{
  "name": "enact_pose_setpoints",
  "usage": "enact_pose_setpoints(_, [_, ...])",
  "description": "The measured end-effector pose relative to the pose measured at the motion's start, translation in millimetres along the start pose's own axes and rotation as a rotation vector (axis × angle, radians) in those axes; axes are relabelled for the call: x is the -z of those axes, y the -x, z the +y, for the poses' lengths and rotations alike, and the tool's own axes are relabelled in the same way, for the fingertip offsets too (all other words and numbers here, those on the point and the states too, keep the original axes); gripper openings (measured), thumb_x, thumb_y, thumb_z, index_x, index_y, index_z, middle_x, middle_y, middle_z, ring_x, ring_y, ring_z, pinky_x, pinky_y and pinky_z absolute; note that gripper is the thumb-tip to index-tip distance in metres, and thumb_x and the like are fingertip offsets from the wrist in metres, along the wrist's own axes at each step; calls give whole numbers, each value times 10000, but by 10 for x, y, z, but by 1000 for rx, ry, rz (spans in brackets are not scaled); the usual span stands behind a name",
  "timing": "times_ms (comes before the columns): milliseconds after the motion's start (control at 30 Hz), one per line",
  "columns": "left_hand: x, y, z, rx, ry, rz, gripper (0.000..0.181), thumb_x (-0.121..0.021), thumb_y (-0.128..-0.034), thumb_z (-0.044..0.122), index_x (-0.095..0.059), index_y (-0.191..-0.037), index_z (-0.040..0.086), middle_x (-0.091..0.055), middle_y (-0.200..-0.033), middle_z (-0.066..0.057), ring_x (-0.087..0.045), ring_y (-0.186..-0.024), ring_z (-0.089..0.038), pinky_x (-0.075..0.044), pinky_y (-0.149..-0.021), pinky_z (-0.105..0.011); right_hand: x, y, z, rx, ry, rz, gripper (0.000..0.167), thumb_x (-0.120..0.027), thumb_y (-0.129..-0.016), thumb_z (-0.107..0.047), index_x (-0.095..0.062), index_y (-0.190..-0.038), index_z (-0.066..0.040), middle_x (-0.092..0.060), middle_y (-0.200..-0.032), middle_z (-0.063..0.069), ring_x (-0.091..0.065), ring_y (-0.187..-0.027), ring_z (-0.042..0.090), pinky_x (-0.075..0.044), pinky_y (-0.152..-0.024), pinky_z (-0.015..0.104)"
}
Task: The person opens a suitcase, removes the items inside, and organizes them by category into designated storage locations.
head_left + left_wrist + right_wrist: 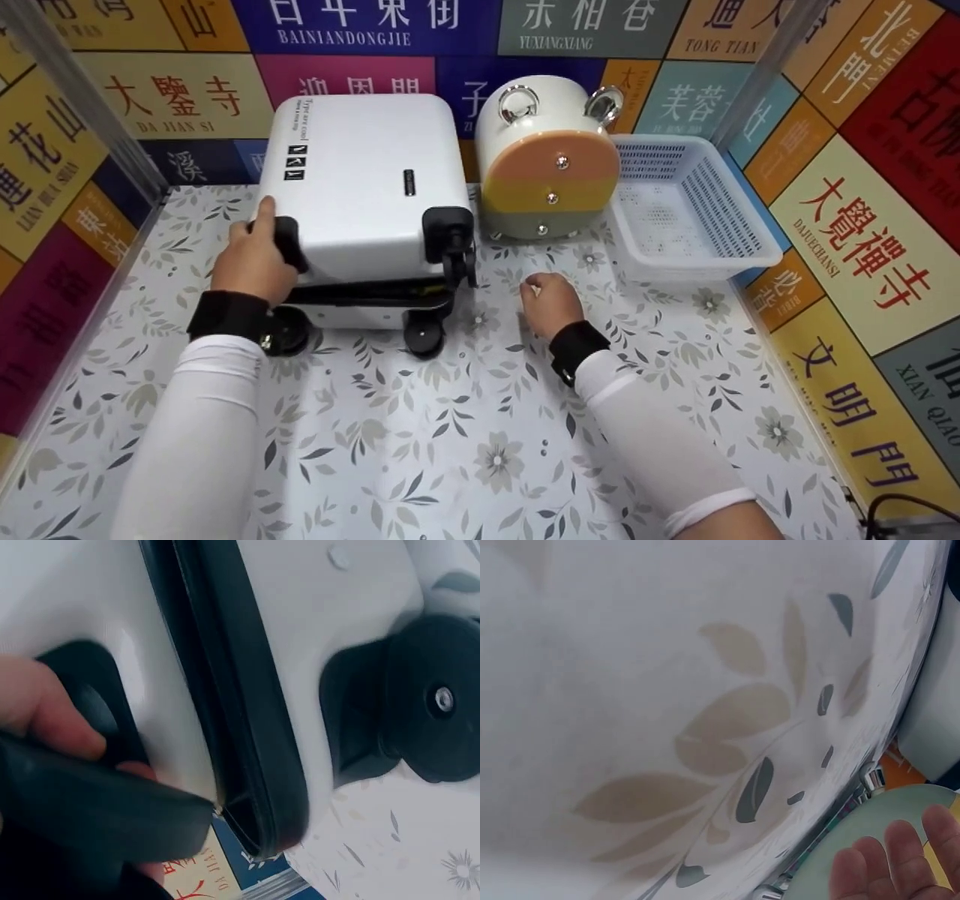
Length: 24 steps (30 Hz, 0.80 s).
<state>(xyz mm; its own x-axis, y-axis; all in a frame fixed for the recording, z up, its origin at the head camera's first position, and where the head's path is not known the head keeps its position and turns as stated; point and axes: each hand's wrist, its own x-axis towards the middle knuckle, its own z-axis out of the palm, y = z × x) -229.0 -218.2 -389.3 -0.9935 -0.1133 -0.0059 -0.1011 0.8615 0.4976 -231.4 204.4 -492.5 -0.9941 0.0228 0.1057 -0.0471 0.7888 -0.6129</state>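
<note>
Suitcase (360, 172) slightly ajar, left hand (253, 259) gripping its black corner (290, 238), right hand (553, 304) loosely curled, near a small drawer box (517, 191)

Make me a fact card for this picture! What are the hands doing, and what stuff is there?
Suitcase: white, open a little at the near side
Left hand: holding a black corner
Right hand: fingers loosely bent, nothing seen in it
Drawers: orange, yellow, green; silver knobs
Basket: white, right of the drawers
Table: flowers and leaves printed on it
</note>
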Motion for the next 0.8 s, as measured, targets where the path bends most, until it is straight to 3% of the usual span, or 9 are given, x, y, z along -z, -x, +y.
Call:
enact_pose_setpoints(133, [8,-64,-38,-4,-3,-13,1160,-716,-827,93,15,-1708,279,-246,-1610,-417,-539,-1166,-674,-433,-1023,-750,-25,-1,-6,-10,4,-2,337,-598,-1047,-219,-748,-1213,33,-719,-1251,258,-663,-1212,420,-509,-1077,503])
enact_pose_setpoints(267, [-17,-119,13,3,25,-11,1156,-721,-828,95,4,-1709,280,-255,-1599,-424,-534,-1195,-659,-432,-1051,-727,-59,-16,-51,1,-5,-5,336,-601,-1050,-215,-747,-1220,35,-717,-1255,264,-658,-1220,425,-501,-1090,506])
enact_pose_setpoints(467, [16,-144,55,9,69,-40,1143,-707,-845,123,21,-1706,308,-241,-1609,-414,-513,-1247,-646,-416,-1089,-711,-149,17,-277,69,-15,-44,383,-645,-1026,-278,-732,-1247,22,-710,-1287,226,-651,-1246,391,-496,-1110,470])
enact_pose_setpoints(667, [128,-160,-45,-18,88,-68,1109,-672,-852,129,13,-1706,302,-228,-1617,-426,-459,-1339,-636,-375,-1137,-718,-346,105,-674,81,-39,-163,612,-761,-909,-544,-730,-1245,-34,-706,-1263,183,-664,-1169,347,-516,-1071,470])
enact_pose_setpoints(800, [184,-170,-98,-33,92,-82,1104,-660,-849,121,13,-1704,306,-198,-1631,-434,-433,-1364,-638,-352,-1153,-726,-459,126,-806,109,14,-154,589,-754,-892,-626,-748,-1134,-90,-750,-1145,144,-700,-1068,308,-547,-995,462])
